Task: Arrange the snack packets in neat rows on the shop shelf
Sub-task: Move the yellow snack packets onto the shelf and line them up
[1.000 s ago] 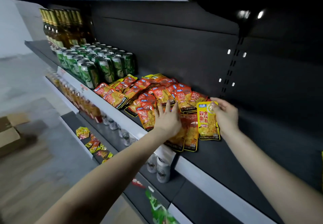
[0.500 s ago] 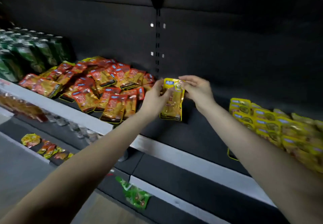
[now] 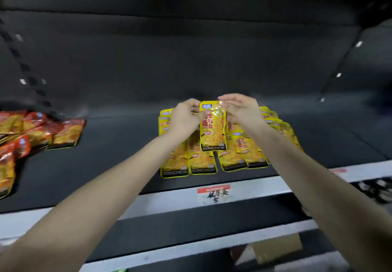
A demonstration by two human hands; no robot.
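Observation:
A yellow snack packet point(image 3: 213, 131) hangs upright in front of me, pinched at its top edge by both hands. My left hand point(image 3: 184, 118) grips its upper left corner and my right hand point(image 3: 241, 110) its upper right corner. Right behind and below it, several yellow packets point(image 3: 203, 161) lie in overlapping rows on the dark shelf point(image 3: 118, 161). My arms partly hide these rows. A looser heap of red-orange packets point(image 3: 42, 131) lies at the shelf's left end.
The shelf's white front strip point(image 3: 169, 199) carries a red-topped price tag point(image 3: 214, 193). A wide bare stretch of shelf separates the red heap from the yellow rows. A lower shelf edge point(image 3: 191, 248) and a cardboard box point(image 3: 277, 246) show below.
The view has swung right from the red heap and green cans to the yellow rows. The yellow packet travelled with my hands; my left hand left the red pile and joined the right on it.

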